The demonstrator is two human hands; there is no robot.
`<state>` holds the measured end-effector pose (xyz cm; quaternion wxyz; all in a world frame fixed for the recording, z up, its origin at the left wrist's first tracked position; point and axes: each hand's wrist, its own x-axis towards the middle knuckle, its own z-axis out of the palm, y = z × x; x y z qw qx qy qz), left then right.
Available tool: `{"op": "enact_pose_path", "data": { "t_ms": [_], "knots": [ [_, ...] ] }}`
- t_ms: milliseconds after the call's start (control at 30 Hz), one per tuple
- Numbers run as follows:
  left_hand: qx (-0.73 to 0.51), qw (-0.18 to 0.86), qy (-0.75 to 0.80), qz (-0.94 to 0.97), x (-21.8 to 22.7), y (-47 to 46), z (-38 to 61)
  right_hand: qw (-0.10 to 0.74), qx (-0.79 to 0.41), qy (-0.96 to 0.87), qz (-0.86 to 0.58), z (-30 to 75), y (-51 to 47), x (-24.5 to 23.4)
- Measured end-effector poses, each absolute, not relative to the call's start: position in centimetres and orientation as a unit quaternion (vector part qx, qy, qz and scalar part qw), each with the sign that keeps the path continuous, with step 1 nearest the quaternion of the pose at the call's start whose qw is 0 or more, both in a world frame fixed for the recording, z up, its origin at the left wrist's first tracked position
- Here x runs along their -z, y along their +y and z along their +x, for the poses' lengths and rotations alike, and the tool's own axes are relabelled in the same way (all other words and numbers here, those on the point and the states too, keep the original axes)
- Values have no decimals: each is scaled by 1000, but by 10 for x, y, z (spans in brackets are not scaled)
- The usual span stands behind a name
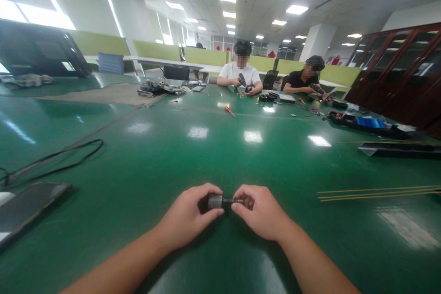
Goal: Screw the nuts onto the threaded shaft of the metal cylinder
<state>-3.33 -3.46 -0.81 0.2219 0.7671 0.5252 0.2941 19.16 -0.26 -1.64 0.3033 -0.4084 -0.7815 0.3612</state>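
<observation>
Low in the middle of the head view, both hands are on one small tool part, a grey metal cylinder (215, 201) with a thin dark shaft (227, 200) sticking out to the right. My left hand (186, 216) grips the cylinder between thumb and fingers. The shaft's far end is pinched in my right hand (263, 213). The part lies level, just above or on the green tabletop (220, 161); which of these I cannot tell. Fingers hide some of both its ends.
Yellowish thin rods (375, 193) lie at right, a black cable (82, 158) and a dark flat panel (34, 206) at left. An orange screwdriver (229, 110) is farther off. Across the table sit two people (239, 73) holding power tools among scattered parts.
</observation>
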Motion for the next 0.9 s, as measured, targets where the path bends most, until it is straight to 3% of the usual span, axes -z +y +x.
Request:
{"op": "enact_pose_path", "data": {
  "t_ms": [900],
  "knots": [
    [-306,237,522,760,8,-34,-32,307,-350,-781,-417,195,0,15]
  ]
}}
